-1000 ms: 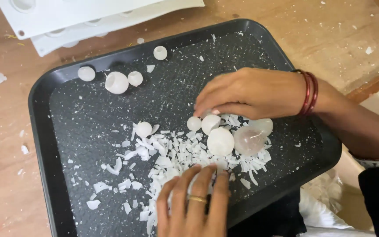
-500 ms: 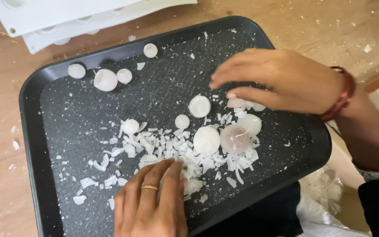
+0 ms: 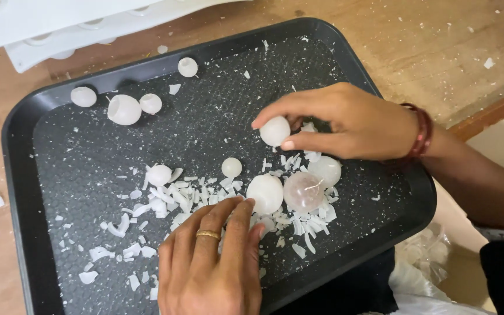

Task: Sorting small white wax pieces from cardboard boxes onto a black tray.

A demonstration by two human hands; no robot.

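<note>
Right hand [image 3: 345,122] pinching a small white ball [image 3: 275,130] between thumb and fingers, just over the black tray [image 3: 24,175].

Left hand [image 3: 211,262] lies flat, fingers together, on white flakes [image 3: 193,195] beside a bigger ball [image 3: 265,193] and a clear dome [image 3: 303,191]. More balls [image 3: 125,109] sit far-left; white moulds [image 3: 59,17] lie beyond.

There are no labels, signs or screens here. The only thing like a package is a crinkly clear plastic bag [image 3: 421,256] at about four o'clock, just off the edge of the black tray [image 3: 24,175]. It looks see-through and whitish, and part of it is hidden under the tray's corner.
</note>
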